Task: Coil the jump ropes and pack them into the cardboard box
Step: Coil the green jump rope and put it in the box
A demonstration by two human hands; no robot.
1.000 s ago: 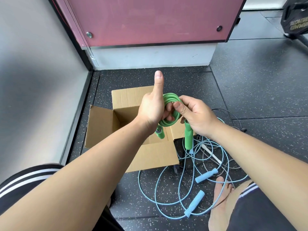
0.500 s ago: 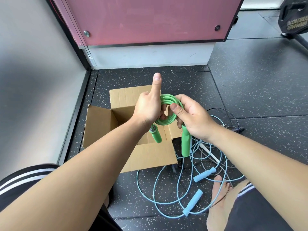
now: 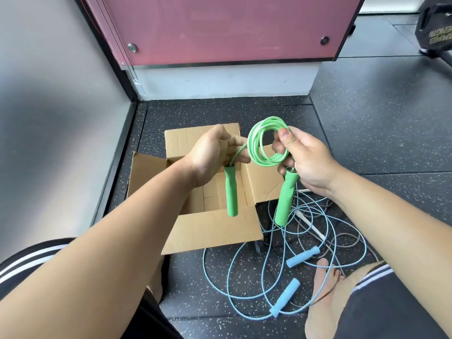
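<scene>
A green jump rope is wound into a small coil that my right hand pinches between thumb and fingers, above the box's right flap. One green handle hangs below my right hand. The other green handle dangles over the box opening on a short length of cord that runs through the fingers of my left hand. The open cardboard box stands on the floor beneath both hands; the part of its inside that I see holds nothing. A light blue jump rope lies loose on the floor at the right.
A thin white rope and darker cords are tangled with the blue one. A bare foot rests on that tangle. A grey wall is on the left, a pink panel behind the box, gym equipment far right.
My left hand has let go of the coil and dropped its raised thumb. The hands have drawn apart; the coil stays in my right hand and both handles hang lower.
</scene>
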